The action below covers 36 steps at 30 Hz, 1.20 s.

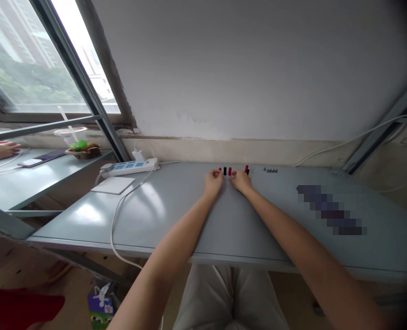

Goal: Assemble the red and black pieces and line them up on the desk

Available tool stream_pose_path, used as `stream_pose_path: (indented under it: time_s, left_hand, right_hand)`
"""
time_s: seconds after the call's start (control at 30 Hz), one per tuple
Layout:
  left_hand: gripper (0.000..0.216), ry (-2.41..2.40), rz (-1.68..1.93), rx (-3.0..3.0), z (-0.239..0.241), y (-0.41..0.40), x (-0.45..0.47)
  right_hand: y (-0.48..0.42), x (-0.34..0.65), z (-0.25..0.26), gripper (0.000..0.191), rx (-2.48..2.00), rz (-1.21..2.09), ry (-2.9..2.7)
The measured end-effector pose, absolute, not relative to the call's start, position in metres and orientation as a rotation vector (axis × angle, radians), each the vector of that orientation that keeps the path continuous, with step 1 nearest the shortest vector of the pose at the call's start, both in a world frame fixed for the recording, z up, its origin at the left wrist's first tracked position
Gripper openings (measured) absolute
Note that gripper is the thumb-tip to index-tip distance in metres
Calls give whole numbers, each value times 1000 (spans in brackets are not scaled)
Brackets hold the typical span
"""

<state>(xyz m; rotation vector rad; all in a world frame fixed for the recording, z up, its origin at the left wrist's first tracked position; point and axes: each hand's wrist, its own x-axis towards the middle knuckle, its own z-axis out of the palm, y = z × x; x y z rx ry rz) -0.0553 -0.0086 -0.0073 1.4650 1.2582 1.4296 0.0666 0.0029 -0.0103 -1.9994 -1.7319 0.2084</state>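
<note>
Several small red and black cylinders stand in a row near the back of the grey desk (176, 206). My left hand (213, 182) is closed in a pinch, with the top of a red cylinder (220, 169) showing at its fingertips. Just right of that stands a black cylinder (224, 171), then another red cylinder (230, 171). My right hand (242, 181) has its fingers curled together beside this second red one; what they grip, if anything, is hidden. Behind its knuckles, a red piece (246, 168) and a black piece (248, 172) show.
Small metallic pieces (271, 171) lie to the right at the back. A blurred-out object (330, 211) rests on the right side. Leftward are a power strip (131, 167), a white flat pad (113, 185) and a cable (116, 211). Another person's hand (0, 150) is at the neighbouring desk.
</note>
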Motion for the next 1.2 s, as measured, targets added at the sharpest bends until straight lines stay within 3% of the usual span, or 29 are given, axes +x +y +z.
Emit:
stream_pose_path:
  time_s: [0.23, 0.53, 0.73, 1.2]
  left_hand:
    - [19, 1308, 1214, 2170, -6, -23, -49]
    - [64, 1235, 493, 2811, 1, -32, -9]
    - [62, 1444, 410, 2762, 5, -18, 11]
    - [23, 1368, 824, 2654, 5, -7, 13]
  right_hand:
    - [-37, 113, -1, 22, -1904, 41, -1911]
    - [-45, 155, -16, 33, -1908, 27, -1991]
    - [-45, 152, -20, 40, -1959, 81, -2068]
    - [-42, 151, -29, 42, -1955, 111, -2065]
